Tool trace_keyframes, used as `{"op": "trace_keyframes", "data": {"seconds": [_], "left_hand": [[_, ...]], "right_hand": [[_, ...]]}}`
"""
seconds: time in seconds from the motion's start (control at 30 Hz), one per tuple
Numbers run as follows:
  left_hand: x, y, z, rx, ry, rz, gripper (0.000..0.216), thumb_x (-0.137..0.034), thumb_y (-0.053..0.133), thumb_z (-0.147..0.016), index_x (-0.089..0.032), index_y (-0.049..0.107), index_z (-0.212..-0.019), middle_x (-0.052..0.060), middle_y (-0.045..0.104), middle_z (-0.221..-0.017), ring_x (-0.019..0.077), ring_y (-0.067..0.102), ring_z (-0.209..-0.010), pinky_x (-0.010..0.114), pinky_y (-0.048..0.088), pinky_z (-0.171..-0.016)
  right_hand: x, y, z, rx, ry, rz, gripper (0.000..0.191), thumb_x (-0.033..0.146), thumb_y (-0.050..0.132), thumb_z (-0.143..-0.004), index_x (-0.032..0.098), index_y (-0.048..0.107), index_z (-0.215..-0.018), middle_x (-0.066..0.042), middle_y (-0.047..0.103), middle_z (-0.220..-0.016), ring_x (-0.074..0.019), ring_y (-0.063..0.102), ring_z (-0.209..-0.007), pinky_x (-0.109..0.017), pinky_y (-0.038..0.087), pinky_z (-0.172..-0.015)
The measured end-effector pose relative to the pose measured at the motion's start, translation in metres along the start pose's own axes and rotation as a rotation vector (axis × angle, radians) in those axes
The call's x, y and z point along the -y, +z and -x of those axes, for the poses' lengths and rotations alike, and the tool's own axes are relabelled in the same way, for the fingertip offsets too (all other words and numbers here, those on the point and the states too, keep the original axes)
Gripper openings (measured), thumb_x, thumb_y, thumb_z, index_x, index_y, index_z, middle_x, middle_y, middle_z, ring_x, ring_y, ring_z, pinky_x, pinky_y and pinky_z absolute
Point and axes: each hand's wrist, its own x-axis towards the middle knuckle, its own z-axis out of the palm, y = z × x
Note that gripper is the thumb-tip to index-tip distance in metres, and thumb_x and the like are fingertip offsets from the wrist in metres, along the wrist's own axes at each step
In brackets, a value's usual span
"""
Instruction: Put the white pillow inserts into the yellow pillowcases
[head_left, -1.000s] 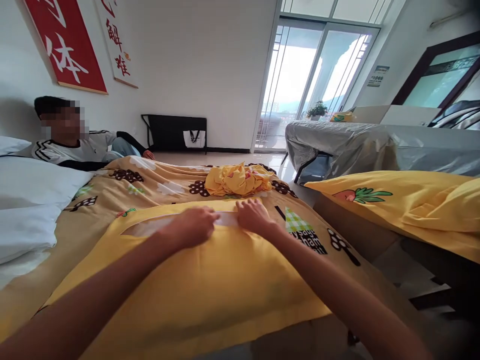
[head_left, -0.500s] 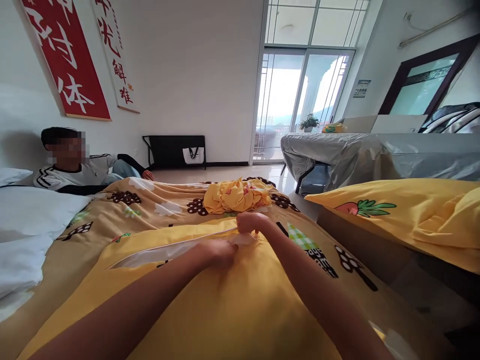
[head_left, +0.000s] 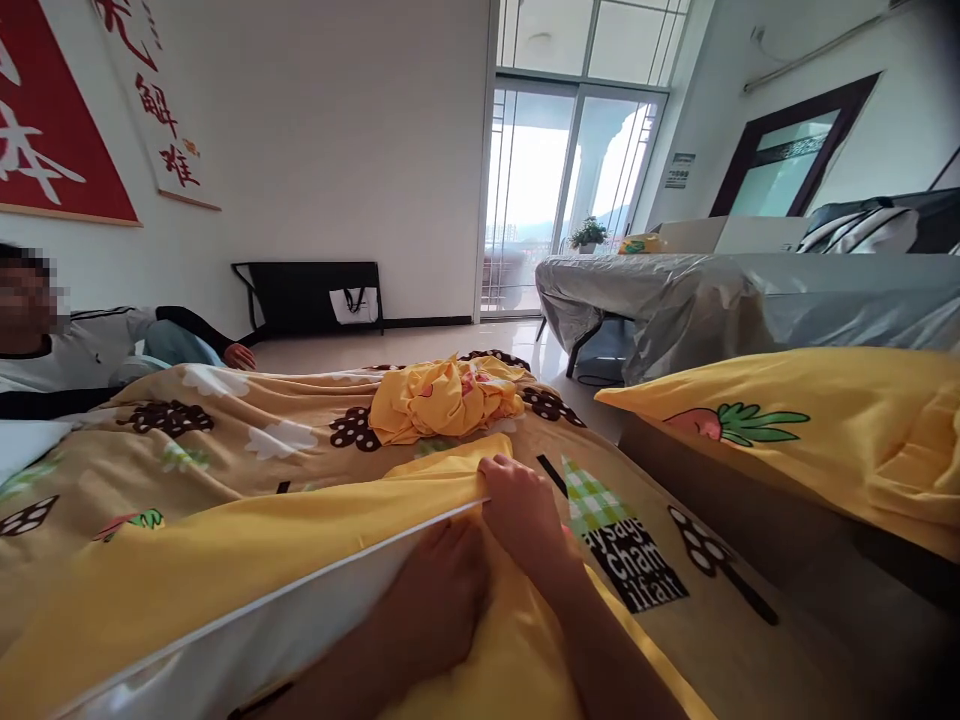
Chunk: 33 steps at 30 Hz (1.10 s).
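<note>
A yellow pillowcase (head_left: 300,525) with a long white-edged opening lies across the bed in front of me. White material (head_left: 300,620) shows inside that opening. My right hand (head_left: 521,505) is closed on the yellow fabric at the far right end of the slit. Just left of it and lower, my left hand (head_left: 446,590) is at the opening with its fingers curled and slightly blurred. Its fingertips are hidden, so what they hold cannot be made out. Beyond both hands sits a crumpled bundle of yellow cloth (head_left: 446,400).
The bed has a brown patterned blanket (head_left: 285,440). At right lies a yellow pillow with a carrot print (head_left: 847,400). Behind it stands a plastic-covered table (head_left: 697,285). A person (head_left: 97,345) reclines at far left. A black folded frame (head_left: 300,300) leans on the wall.
My view has come nearer and turned right. The pillowcase's opening gapes wider and shows more white. My left hand is now lower at the opening, while my right keeps hold near its end.
</note>
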Motion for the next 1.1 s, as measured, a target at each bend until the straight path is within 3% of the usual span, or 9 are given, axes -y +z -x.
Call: {"op": "trace_keyframes", "data": {"seconds": [0.13, 0.27, 0.43, 0.53, 0.67, 0.8, 0.9, 1.0, 1.1], "left_hand": [[0.006, 0.001, -0.003, 0.012, -0.082, 0.064, 0.020, -0.025, 0.048, -0.082, -0.019, 0.064, -0.093, 0.009, 0.045, -0.138, 0.0309, 0.037, -0.128, 0.050, 0.029, -0.105], [0.012, 0.003, -0.005, 0.133, -0.114, 0.067, 0.021, -0.025, 0.043, -0.085, -0.018, 0.061, -0.092, 0.010, 0.062, -0.114, 0.0290, 0.053, -0.109, 0.052, 0.037, -0.095], [0.014, 0.001, -0.006, 0.173, -0.111, 0.065, 0.019, -0.027, 0.043, -0.084, -0.017, 0.059, -0.088, 0.009, 0.066, -0.096, 0.0270, 0.060, -0.094, 0.050, 0.042, -0.089], [0.015, 0.001, -0.007, 0.181, -0.114, 0.079, 0.022, -0.027, 0.040, -0.085, -0.017, 0.060, -0.087, 0.008, 0.067, -0.093, 0.0267, 0.061, -0.091, 0.048, 0.042, -0.089], [0.013, -0.002, -0.008, 0.195, -0.160, 0.103, 0.026, -0.028, 0.037, -0.085, -0.017, 0.061, -0.088, 0.011, 0.066, -0.096, 0.0282, 0.061, -0.091, 0.045, 0.045, -0.084], [0.011, -0.004, -0.009, 0.129, -0.271, 0.160, 0.045, -0.023, 0.041, -0.080, -0.012, 0.050, -0.123, 0.015, 0.065, -0.108, 0.0278, 0.059, -0.097, 0.042, 0.045, -0.087], [0.012, -0.002, -0.011, 0.100, -0.280, 0.171, 0.059, -0.023, 0.031, -0.087, -0.014, 0.025, -0.145, 0.015, 0.062, -0.120, 0.0264, 0.060, -0.101, 0.042, 0.044, -0.090], [0.015, 0.001, -0.015, 0.193, -0.232, 0.091, 0.053, -0.027, 0.026, -0.091, -0.022, 0.031, -0.144, 0.012, 0.066, -0.114, 0.0284, 0.063, -0.097, 0.046, 0.046, -0.087], [0.015, -0.002, -0.022, 0.281, -0.182, 0.031, 0.050, -0.029, 0.033, -0.090, -0.028, 0.040, -0.139, 0.009, 0.067, -0.115, 0.0289, 0.065, -0.097, 0.045, 0.048, -0.085]], "right_hand": [[-0.005, 0.005, -0.008, -0.018, 0.082, -0.199, 0.033, 0.002, 0.043, -0.071, 0.018, 0.064, -0.091, -0.007, 0.069, -0.086, -0.0207, 0.062, -0.082, -0.027, 0.031, -0.061], [-0.018, 0.031, -0.028, -0.023, 0.014, -0.609, 0.030, 0.002, 0.045, -0.060, 0.016, 0.064, -0.080, -0.003, 0.067, -0.076, -0.0159, 0.058, -0.073, -0.023, 0.033, -0.061], [-0.021, 0.048, -0.037, -0.048, -0.093, -0.958, 0.032, 0.005, 0.040, -0.061, 0.016, 0.061, -0.082, 0.000, 0.064, -0.072, -0.0132, 0.057, -0.068, -0.021, 0.037, -0.057], [-0.022, 0.044, -0.031, 0.018, -0.141, -0.912, 0.022, 0.013, 0.053, -0.066, 0.017, 0.062, -0.085, 0.000, 0.066, -0.076, -0.0143, 0.058, -0.070, -0.021, 0.039, -0.059], [-0.024, 0.031, -0.019, 0.051, -0.078, -0.419, 0.036, 0.008, 0.055, -0.069, 0.018, 0.064, -0.102, -0.006, 0.067, -0.093, -0.0191, 0.059, -0.087, -0.025, 0.040, -0.070], [-0.019, 0.020, -0.015, -0.033, 0.117, -0.106, 0.031, 0.001, 0.043, -0.074, 0.015, 0.067, -0.089, -0.013, 0.065, -0.090, -0.0224, 0.061, -0.085, -0.027, 0.037, -0.065], [-0.017, 0.022, -0.018, -0.114, 0.135, -0.149, 0.032, 0.001, 0.043, -0.073, 0.018, 0.066, -0.087, -0.011, 0.064, -0.097, -0.0193, 0.061, -0.083, -0.025, 0.035, -0.061], [-0.022, 0.037, -0.027, -0.085, 0.058, -0.429, 0.039, -0.001, 0.044, -0.064, 0.019, 0.065, -0.090, -0.006, 0.067, -0.085, -0.0172, 0.060, -0.078, -0.023, 0.035, -0.063], [-0.028, 0.055, -0.036, -0.094, 0.001, -0.640, 0.042, -0.001, 0.041, -0.059, 0.017, 0.065, -0.088, -0.005, 0.067, -0.079, -0.0166, 0.059, -0.076, -0.023, 0.037, -0.063]]}}
